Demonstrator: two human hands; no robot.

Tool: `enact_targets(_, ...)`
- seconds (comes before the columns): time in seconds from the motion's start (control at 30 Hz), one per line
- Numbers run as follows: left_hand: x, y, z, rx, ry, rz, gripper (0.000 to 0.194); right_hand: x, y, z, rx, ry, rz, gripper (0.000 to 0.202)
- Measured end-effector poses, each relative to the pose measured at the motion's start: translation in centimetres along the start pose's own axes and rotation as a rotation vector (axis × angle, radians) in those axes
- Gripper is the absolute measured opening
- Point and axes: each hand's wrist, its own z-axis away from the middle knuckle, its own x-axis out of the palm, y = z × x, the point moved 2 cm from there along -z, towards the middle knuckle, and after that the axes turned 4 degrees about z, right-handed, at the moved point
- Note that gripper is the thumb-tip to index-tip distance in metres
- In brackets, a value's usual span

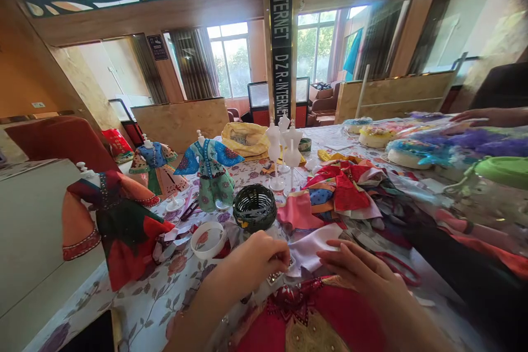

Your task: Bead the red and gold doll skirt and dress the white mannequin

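My left hand (259,256) is bent down with its fingertips drawn together over a small tray of shiny beads (274,276). Whatever those fingers pinch, if anything, is too small to see. To its right, my right hand (361,269) hovers with fingers stretched out beside a pale lilac cloth (309,247). Below both hands lies a red and gold doll garment (303,313) with a beaded, pointed collar. A dark green woven basket (254,209) and a white ring-shaped dish (208,240) stand just beyond my left hand.
Dressed doll stands (124,214) line the left, with bare white mannequins (291,146) at centre back. Red scissors (398,267) lie right of my right hand, near piled fabric scraps (342,190). Another person's hand (474,116) reaches in at far right, above wrapped purple trimmings (482,143).
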Motion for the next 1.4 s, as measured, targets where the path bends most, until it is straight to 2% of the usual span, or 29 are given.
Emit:
enact_targets(0.17, -0.1, 1.5, -0.3, 0.082, 0.255, 0.145, 0.008, 0.6, -1.4, 0.5, 0.037, -0.024, 0.053, 0.028)
enact_targets(0.27, 0.1, 2.5, -0.2, 0.126, 0.316, 0.17, 0.006, 0.5, -1.5, 0.6, 0.069, -0.068, 0.1, 0.028)
enact_targets(0.4, 0.6, 3.4, -0.1, 0.205, 0.373, 0.225, 0.005, 0.0, -0.2, 0.6, 0.083, -0.019, 0.062, 0.037)
enact_targets(0.53, 1.0, 3.5, -0.2, 0.278, 0.413, 0.235, 0.008, -0.2, 0.7, 0.4, 0.051, -0.042, 0.045, 0.032)
enact_targets(0.67, 1.4, 3.3, -0.2, 0.331, 0.454, 0.234, 0.007, -0.1, 0.5, 0.4, 0.001, -0.049, 0.077, 0.032)
enact_targets(0.83, 1.5, 3.5, 0.1, 0.391, 0.482, 0.258, 0.012, 0.1, 0.1, 0.9, 0.046, -0.063, 0.058, 0.03)
enact_targets(1.4, 1.7, 3.5, 0.1, 0.459, 0.52, 0.168, 0.015, 0.1, 0.2, 0.9, 0.003, -0.071, 0.135, 0.026)
